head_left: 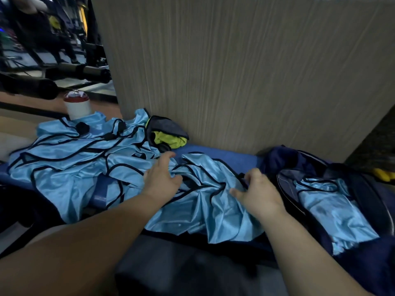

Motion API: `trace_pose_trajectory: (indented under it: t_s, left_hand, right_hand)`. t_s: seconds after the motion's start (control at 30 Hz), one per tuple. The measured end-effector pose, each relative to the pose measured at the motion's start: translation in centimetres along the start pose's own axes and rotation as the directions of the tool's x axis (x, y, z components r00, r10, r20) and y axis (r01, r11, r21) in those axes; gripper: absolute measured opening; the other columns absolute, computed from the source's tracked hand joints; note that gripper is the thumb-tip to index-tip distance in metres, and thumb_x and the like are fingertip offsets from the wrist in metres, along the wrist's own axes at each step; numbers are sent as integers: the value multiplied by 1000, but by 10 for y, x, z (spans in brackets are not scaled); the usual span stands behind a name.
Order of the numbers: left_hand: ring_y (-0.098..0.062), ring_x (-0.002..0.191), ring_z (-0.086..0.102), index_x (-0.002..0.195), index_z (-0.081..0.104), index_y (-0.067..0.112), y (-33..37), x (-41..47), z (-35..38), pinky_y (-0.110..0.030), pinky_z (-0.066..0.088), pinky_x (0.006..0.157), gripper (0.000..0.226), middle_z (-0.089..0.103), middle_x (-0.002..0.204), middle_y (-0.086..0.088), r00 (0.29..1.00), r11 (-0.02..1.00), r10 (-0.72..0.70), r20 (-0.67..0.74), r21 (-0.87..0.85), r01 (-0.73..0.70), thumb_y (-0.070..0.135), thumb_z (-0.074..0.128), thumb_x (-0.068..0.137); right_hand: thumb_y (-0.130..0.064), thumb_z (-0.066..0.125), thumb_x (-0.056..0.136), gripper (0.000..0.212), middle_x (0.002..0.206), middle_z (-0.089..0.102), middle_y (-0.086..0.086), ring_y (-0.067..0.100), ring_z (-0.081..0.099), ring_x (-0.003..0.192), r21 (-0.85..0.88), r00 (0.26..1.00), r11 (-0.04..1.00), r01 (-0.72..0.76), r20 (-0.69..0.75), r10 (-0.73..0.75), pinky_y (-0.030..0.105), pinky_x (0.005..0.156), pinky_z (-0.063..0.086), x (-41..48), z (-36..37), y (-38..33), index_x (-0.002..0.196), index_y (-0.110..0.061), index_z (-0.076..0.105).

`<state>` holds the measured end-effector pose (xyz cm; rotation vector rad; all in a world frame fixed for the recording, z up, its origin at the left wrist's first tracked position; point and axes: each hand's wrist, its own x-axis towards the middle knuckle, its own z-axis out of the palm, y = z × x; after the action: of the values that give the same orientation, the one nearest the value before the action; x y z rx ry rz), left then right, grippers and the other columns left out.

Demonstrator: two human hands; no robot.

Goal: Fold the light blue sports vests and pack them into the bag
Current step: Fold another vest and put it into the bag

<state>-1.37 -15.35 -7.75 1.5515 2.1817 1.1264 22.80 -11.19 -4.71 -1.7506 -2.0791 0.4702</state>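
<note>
A light blue vest [192, 210] with black trim lies crumpled on the blue desk [230, 155], straight in front of the person, its lower edge hanging over the near side. The left hand [162, 178] rests on the upper part of this vest with fingers spread and relaxed, gripping nothing. The right hand [256, 191] has its fingers curled around the vest's black-trimmed right edge and pinches it.

To the left, a loose pile of vests [64, 154] in the same light blue covers the desk, tangled together. To the right sits the dark navy bag [284, 161], open at the top, with a folded vest [333, 212] lying inside it.

Behind the pile stands a white bottle [77, 107] with a red lid. A yellow-green and grey cloth [168, 139] is bunched against the wood-grain panel [235, 71] that rises behind the desk.
</note>
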Motion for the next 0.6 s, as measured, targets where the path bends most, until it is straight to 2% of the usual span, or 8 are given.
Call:
trace_pose_trajectory:
  t_s: [0.1, 0.13, 0.2, 0.27, 0.4, 0.47, 0.53, 0.6]
  left_hand:
    - [-20, 127, 47, 145, 35, 34, 5, 6, 8, -43, 30, 109, 49, 55, 136, 7, 984, 985, 129, 125, 99, -142, 38, 49, 98]
    - [-17, 129, 45, 145, 35, 36, 5, 8, 12, -43, 29, 109, 47, 55, 135, 12, 975, 970, 116, 191, 187, -152, 44, 44, 99]
    - [-17, 126, 47, 144, 36, 40, 3, 12, 17, -40, 32, 105, 46, 59, 130, 13, 957, 936, 48, 286, 322, -143, 50, 40, 100]
    - [-20, 122, 51, 144, 38, 39, -5, 15, 21, -38, 38, 102, 48, 62, 126, 6, 949, 933, 1, 316, 342, -115, 48, 46, 98]
    - [-22, 116, 56, 132, 57, 30, -16, 15, 22, -31, 46, 95, 41, 63, 125, -1, 948, 951, -23, 318, 299, -77, 30, 63, 91]
    - [-23, 107, 60, 113, 66, 27, -16, 15, 22, -29, 47, 84, 25, 66, 112, -2, 963, 961, 7, 268, 266, -81, 25, 64, 89]
    - [-25, 99, 61, 96, 62, 27, -17, 15, 19, -31, 47, 77, 10, 64, 98, -1, 981, 974, 15, 196, 217, -58, 22, 65, 87]
    - [-26, 99, 61, 101, 63, 24, -18, 16, 16, -33, 49, 81, 14, 65, 101, -3, 991, 987, -13, 132, 163, -8, 22, 65, 87]
  right_hand:
    - [-27, 69, 88, 56, 126, 58, 2, 22, 58, 110, 129, 998, 992, -14, 64, 5, 30, 83, 44, 6, 14, 6, 137, -21, 43]
    - [-20, 65, 90, 49, 123, 62, 2, 21, 61, 105, 191, 998, 981, -30, 57, 20, 28, 81, 45, 9, 15, 9, 135, -21, 48]
    - [-8, 60, 88, 26, 107, 71, 0, 21, 67, 90, 418, 995, 903, -97, 54, 82, 30, 77, 51, 14, 11, 16, 110, -19, 66]
    - [1, 53, 84, 27, 92, 75, 7, 32, 71, 89, 675, 981, 714, -185, 84, 175, 39, 81, 57, 21, 0, 19, 94, -14, 74]
    - [5, 37, 74, 45, 92, 68, 19, 34, 64, 83, 924, 929, 208, -321, 265, 259, 39, 77, 51, 23, -27, 28, 105, -4, 68]
    - [3, 34, 69, 42, 79, 67, 12, 27, 63, 69, 962, 926, 48, -269, 244, 287, 34, 69, 50, 21, -37, 36, 95, -8, 64]
    - [2, 32, 74, 30, 63, 64, 6, 22, 61, 57, 975, 920, -90, -202, 221, 324, 30, 61, 52, 17, -49, 44, 80, -11, 58]
    - [-4, 41, 76, 17, 60, 57, 2, 18, 57, 52, 977, 923, -135, -162, 199, 330, 24, 53, 50, 18, -60, 52, 68, -15, 52]
